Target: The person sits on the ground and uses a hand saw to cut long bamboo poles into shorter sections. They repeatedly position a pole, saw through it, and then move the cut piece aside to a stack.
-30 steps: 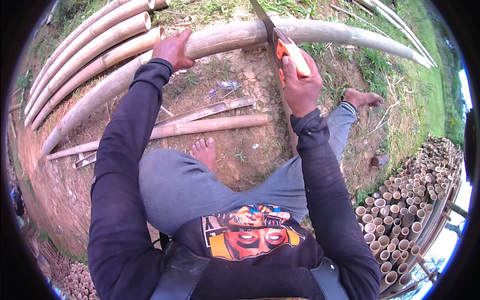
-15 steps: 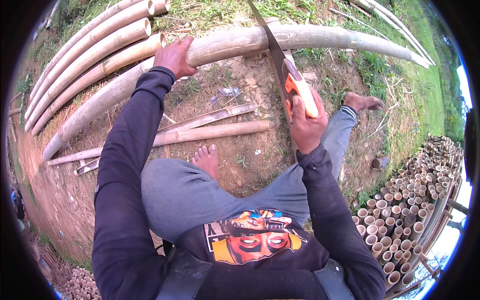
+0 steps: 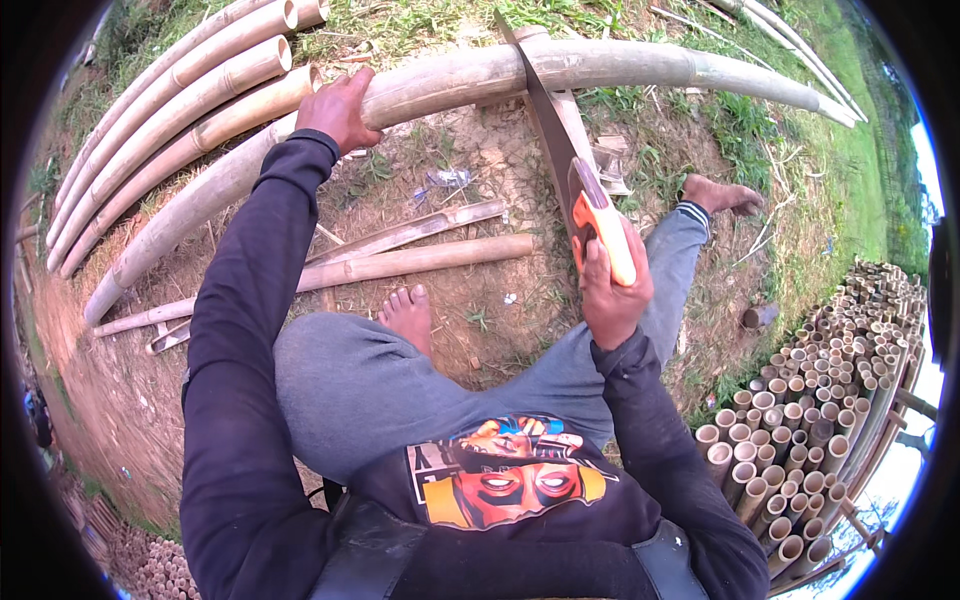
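A long, thick bamboo pole point(image 3: 440, 88) lies across in front of me, looking curved in this view. My left hand point(image 3: 338, 112) is closed over it, left of the saw, with the thumb on the near side. In my right hand point(image 3: 615, 298) is a handsaw point(image 3: 546, 112), gripped by its orange and black handle. Its blade crosses the pole at a steep angle, the tip reaching past the far side. The depth of any cut cannot be made out. A pale wooden support point(image 3: 572, 120) shows under the pole just right of the blade.
Several bamboo poles point(image 3: 190, 95) lie side by side at the far left. Split bamboo point(image 3: 410, 238) and a thinner pole point(image 3: 430, 262) rest on the ground near my bare foot point(image 3: 407, 318). Many cut bamboo pieces point(image 3: 790, 430) stand packed at the right. A short offcut point(image 3: 760, 316) lies near them.
My right hand has drawn the saw back toward me, so more blade shows on the near side of the pole. My left hand keeps its hold on the pole.
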### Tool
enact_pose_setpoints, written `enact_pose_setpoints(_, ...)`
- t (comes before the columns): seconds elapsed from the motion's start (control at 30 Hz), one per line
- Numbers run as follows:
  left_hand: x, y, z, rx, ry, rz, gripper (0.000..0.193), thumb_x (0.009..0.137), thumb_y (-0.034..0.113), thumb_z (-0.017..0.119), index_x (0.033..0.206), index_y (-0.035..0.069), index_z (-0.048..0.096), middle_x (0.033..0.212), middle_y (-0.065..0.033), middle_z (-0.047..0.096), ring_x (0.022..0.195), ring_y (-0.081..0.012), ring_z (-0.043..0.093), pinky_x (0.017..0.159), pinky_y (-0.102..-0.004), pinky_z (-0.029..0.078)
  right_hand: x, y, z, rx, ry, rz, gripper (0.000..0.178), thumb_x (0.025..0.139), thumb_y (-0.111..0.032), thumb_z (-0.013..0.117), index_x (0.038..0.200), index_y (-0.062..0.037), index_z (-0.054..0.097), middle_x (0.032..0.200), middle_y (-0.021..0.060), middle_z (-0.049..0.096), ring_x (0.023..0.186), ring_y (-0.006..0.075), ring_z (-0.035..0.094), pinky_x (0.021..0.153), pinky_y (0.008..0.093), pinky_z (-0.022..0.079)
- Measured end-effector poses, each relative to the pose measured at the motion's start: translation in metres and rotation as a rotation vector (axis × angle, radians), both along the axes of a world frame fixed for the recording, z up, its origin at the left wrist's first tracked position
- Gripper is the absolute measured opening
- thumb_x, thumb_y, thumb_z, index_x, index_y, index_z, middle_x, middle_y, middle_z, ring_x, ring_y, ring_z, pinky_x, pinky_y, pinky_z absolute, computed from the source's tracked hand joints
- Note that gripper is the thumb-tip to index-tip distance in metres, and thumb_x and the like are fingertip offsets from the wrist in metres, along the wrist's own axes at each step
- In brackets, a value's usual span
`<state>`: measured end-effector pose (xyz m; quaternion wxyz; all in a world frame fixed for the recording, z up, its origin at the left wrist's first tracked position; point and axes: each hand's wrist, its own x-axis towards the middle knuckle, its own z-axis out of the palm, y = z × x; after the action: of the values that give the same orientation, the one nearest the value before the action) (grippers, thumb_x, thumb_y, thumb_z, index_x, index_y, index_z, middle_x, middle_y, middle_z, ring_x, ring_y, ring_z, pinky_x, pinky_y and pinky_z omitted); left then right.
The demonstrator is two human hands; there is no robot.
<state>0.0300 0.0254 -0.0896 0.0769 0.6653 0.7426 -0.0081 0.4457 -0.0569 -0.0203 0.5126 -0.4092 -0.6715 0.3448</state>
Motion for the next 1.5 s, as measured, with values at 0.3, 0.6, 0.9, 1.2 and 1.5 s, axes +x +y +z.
enact_pose_setpoints(0.3,-0.001,0.004,0.012,-0.03,0.015,0.0,0.105,0.071,0.043,0.095,0.159,0.018,0.045,0.135,-0.0191,0.07,0.12,-0.0393,0.071,0.101,-0.0501,0.058,0.0,0.009,-0.01,-0.159,-0.029,-0.063,0.042,0.101,-0.008,0.076,0.138,0.0079,0.063,0.12,0.0173,0.077,0.106,0.0194,0.075,0.091,0.0321,0.06)
enact_pose_setpoints(0.6,0.002,0.002,0.002,0.001,0.001,0.005,0.1,0.072,0.044,0.094,0.156,0.017,0.047,0.13,-0.019,0.071,0.119,-0.0407,0.071,0.1,-0.053,0.057,-0.046,0.087,-0.014,-0.004,-0.106,-0.03,0.037,0.103,-0.016,0.077,0.132,0.0042,0.069,0.116,0.0147,0.078,0.094,0.016,0.074,0.081,0.0306,0.059)
enact_pose_setpoints(0.9,0.001,0.001,0.008,-0.033,0.01,0.004,0.103,0.071,0.04,0.093,0.159,0.018,0.045,0.132,-0.0206,0.07,0.118,-0.0412,0.071,0.1,-0.0509,0.058,0.045,-0.071,-0.019,-0.232,0.072,-0.002,0.051,0.107,-0.006,0.068,0.151,0.0106,0.049,0.142,0.0217,0.064,0.127,0.0246,0.067,0.1,0.0361,0.063)
enact_pose_setpoints(1.2,0.003,0.002,0.007,-0.004,0.039,0.019,0.101,0.071,0.043,0.093,0.157,0.019,0.047,0.131,-0.0187,0.07,0.118,-0.039,0.071,0.099,-0.0515,0.058,-0.067,0.128,-0.009,-0.242,-0.116,0.032,0.037,0.104,-0.015,0.076,0.133,0.0051,0.067,0.111,0.0123,0.076,0.098,0.0146,0.072,0.085,0.0313,0.059)
enact_pose_setpoints(1.5,-0.005,0.002,-0.003,0.01,0.002,-0.021,0.099,0.071,0.043,0.092,0.156,0.018,0.046,0.13,-0.0184,0.07,0.115,-0.0408,0.072,0.096,-0.0535,0.058,0.05,-0.08,-0.002,-0.235,0.023,-0.018,0.052,0.107,-0.011,0.069,0.15,0.0114,0.052,0.139,0.0218,0.066,0.123,0.0263,0.069,0.096,0.0346,0.062)
